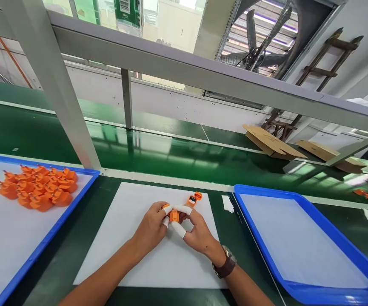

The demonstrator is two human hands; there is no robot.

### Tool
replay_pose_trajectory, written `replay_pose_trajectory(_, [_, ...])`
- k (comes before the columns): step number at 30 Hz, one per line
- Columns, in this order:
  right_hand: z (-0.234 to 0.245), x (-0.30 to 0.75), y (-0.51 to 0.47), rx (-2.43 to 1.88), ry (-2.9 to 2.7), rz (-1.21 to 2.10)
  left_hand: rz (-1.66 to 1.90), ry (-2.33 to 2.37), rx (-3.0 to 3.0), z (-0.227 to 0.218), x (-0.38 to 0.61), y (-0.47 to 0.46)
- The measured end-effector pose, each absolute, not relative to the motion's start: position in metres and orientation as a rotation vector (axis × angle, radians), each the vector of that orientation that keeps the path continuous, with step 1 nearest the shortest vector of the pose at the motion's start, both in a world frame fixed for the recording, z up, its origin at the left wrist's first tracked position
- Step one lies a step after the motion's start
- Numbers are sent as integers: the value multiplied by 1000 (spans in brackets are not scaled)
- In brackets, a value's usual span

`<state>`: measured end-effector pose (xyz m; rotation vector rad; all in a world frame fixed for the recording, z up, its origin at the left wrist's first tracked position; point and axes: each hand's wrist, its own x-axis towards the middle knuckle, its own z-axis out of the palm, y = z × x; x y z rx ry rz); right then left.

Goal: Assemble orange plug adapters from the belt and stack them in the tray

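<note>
Between my two hands is a small orange plastic part (174, 216), held over a white sheet (132, 238). My left hand (151, 225) grips it from the left, fingers closed. From the other side my right hand (197, 229) pinches it with thumb and forefinger. White covers wrap several of the fingertips, and a watch (226, 262) is on the right wrist. Just beyond the right hand, another orange part with a dark piece in it (195, 198) lies on the sheet. The fingers hide much of the held part.
At left, a blue-rimmed tray (84, 187) holds a cluster of orange parts (40, 187). A second blue tray (266, 191), lined in white, lies at right. A white scrap (227, 203) is beside it. A metal frame (184, 57) and a green conveyor belt (171, 153) run beyond.
</note>
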<state>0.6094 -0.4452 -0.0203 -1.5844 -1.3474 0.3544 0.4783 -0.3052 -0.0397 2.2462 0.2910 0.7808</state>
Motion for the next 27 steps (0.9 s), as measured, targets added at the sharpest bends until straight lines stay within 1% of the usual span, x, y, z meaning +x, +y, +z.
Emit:
replay_pose_trajectory(6, [-21,606,-446,-1576,-1244,506,619,430,2152,-29,476,-300])
replay_pose_trajectory(10, [-30,608,-443,-1534,-1122,574,464,426,2065,-24,477,-299])
replay_pose_trajectory(14, [-35,612,-443,-1607,-1054,458,363,334,1934,-23,479,-300])
replay_pose_trajectory(18, [-34,612,-446,-1654,-1196,284,395,363,1942,-26,480,-305])
replay_pose_trajectory(23, [-27,610,-447,-1629,-1275,270,505,441,1993,-30,483,-311])
replay_pose_trajectory(27, [-31,611,-446,-1622,-1259,275,411,474,1959,-24,481,-308])
